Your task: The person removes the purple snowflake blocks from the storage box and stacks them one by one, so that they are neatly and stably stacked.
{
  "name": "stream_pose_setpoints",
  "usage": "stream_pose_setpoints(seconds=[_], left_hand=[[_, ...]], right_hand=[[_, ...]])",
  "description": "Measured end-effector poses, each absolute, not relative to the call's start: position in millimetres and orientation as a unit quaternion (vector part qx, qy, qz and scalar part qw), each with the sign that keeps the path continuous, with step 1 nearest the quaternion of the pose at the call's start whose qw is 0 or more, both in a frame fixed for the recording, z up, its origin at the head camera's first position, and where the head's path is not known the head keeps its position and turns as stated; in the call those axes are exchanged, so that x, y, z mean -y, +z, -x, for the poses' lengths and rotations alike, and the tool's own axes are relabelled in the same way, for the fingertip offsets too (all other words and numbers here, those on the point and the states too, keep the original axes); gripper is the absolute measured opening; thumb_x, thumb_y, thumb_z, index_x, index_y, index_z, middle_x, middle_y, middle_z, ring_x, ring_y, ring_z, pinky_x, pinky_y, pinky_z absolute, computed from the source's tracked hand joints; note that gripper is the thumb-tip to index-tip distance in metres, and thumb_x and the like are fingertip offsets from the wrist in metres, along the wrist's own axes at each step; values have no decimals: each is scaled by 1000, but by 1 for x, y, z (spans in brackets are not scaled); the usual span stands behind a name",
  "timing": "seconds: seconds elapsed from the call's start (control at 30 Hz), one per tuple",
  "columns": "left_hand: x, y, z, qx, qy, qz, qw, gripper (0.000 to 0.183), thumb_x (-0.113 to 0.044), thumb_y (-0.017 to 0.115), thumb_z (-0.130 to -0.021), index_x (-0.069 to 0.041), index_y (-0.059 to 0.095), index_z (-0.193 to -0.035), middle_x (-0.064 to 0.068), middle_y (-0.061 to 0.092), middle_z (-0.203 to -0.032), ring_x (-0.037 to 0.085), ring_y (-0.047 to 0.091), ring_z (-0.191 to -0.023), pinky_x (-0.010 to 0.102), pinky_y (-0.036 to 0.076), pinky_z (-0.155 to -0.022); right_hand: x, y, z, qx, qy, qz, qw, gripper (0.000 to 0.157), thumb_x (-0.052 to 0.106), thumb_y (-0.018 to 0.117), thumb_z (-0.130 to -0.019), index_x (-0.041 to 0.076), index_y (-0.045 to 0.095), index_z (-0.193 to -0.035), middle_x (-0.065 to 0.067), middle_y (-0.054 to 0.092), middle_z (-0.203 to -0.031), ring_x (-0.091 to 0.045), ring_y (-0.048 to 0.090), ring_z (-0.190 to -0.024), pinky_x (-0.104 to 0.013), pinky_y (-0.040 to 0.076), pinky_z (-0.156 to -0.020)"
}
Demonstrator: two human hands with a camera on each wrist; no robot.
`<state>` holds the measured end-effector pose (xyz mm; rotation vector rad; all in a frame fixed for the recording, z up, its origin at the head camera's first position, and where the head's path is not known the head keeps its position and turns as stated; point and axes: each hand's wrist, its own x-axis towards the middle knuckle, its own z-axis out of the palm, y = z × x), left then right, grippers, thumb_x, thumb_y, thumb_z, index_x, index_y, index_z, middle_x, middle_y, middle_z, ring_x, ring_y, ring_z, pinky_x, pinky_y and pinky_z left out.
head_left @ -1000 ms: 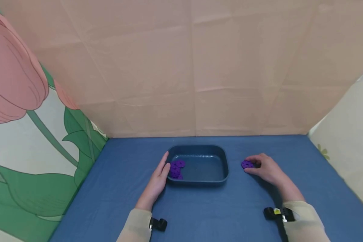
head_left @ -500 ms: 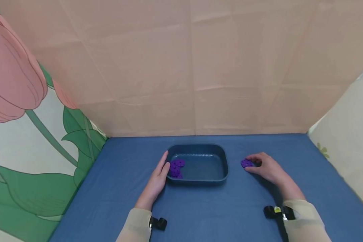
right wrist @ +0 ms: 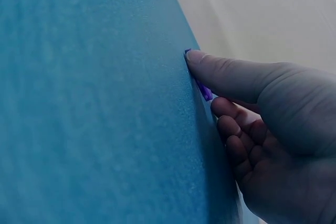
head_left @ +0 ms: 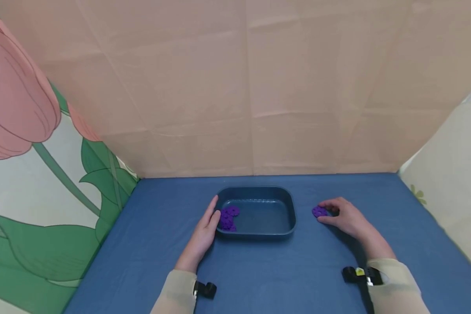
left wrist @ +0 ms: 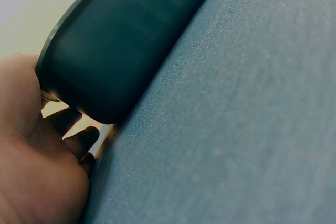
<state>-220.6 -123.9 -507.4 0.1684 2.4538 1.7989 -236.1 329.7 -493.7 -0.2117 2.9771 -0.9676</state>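
Observation:
A dark blue rectangular tray [head_left: 264,237] sits on the blue table, with several small purple flower-shaped discs [head_left: 226,221] bunched at its left end. My left hand [head_left: 202,233] holds that end, thumb at the rim and fingers along the outer wall; the left wrist view shows the tray's outer side [left wrist: 110,51] beside the hand. To the right of the tray, a purple flower-shaped disc [head_left: 319,212] lies low at the table, its edge pinched between the thumb and fingers of my right hand [head_left: 344,216]. In the right wrist view only a thin purple edge of the disc [right wrist: 206,92] shows under the thumb.
Blue cloth [head_left: 278,279] covers the table. Behind it rises a beige creased sheet [head_left: 251,109]. A flower-patterned panel [head_left: 55,209] stands on the left and a pale wall [head_left: 451,174] on the right. Each wrist wears a small black camera [head_left: 206,290].
Both hands keep their places, and the tray has stayed put. The disc at the right hand has barely shifted, if at all.

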Motion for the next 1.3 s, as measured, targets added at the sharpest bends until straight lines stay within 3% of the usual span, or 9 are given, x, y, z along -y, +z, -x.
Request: stream_pose_setpoints(seconds=[0.3,0.43,0.57,0.7,1.07,1.2,1.3], left_hand=[[125,-507,220,-804,590,-52,50,60,-69,36,-94,-54,19,-150,-30,17,-153,8,12,-145,50,12,-116],[125,-507,220,-808,586,-48,44,53,-62,35,-98,-57,17,-148,-30,16,-153,7,12,-144,49,13,-117],[126,-507,220,-810,583,-51,36,47,-48,34,-105,-54,19,-150,-29,18,-153,7,12,-145,48,13,-117],[128,-502,219,-806,587,-54,46,49,-45,33,-106,-46,21,-153,-28,18,-154,7,12,-144,47,12,-117],[130,-509,221,-803,591,-58,42,52,-56,35,-101,-48,24,-151,-30,20,-152,6,14,-144,48,13,-117],[131,-509,221,-802,593,-59,39,50,-52,35,-103,-47,24,-152,-29,20,-153,8,14,-144,49,13,-117],[131,-509,222,-804,591,-54,41,53,-59,34,-100,-50,24,-151,-28,21,-153,10,14,-145,52,13,-116]], right_hand=[[-326,-478,233,-937,-345,43,-26,62,47,70,-87,9,57,-134,-18,60,-119,-33,54,-106,-54,46,-86],[-312,-462,232,-934,-348,53,-69,59,46,69,-88,11,57,-134,-15,60,-117,-30,54,-104,-52,47,-84],[-287,-442,232,-928,-355,71,-88,55,42,71,-88,13,58,-133,-13,61,-113,-26,56,-98,-46,48,-81],[-258,-428,231,-920,-374,93,-72,54,43,72,-87,18,58,-134,-6,60,-112,-21,56,-94,-41,50,-76],[-173,-420,241,-893,-413,181,-12,41,35,75,-86,29,63,-125,6,59,-104,-14,56,-92,-35,50,-81],[-150,-424,249,-884,-423,197,18,41,35,75,-87,30,62,-125,6,59,-104,-14,56,-93,-35,49,-81],[-137,-428,256,-883,-421,204,28,43,37,75,-86,27,63,-126,1,61,-107,-12,56,-93,-34,50,-82]])
